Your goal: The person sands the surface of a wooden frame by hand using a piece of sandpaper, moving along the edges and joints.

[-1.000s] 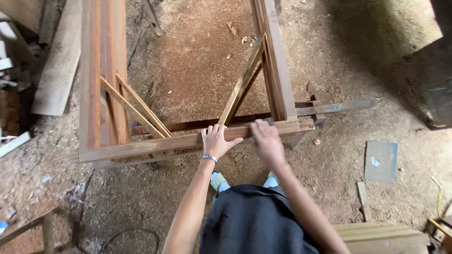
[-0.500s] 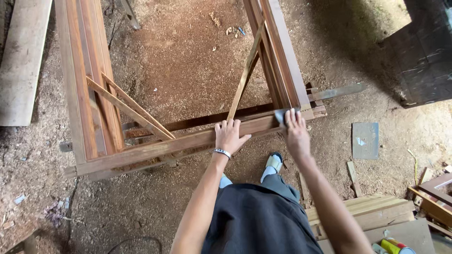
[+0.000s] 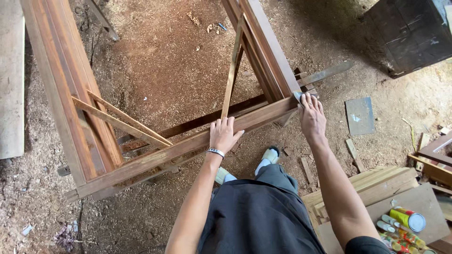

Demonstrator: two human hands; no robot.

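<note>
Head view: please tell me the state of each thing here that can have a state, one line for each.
Brown wooden frame: lying flat on sawdust floor, diagonal braces fitted at corners.
Left hand: flat on the frame's near rail, holding nothing.
Right hand: pressing a small grey pad on the frame's corner.
Yellow can: lying on its side.

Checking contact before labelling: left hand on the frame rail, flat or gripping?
Flat. The left hand lies palm down on the near rail of the wooden frame, fingers spread straight, none curled under the edge.
</note>
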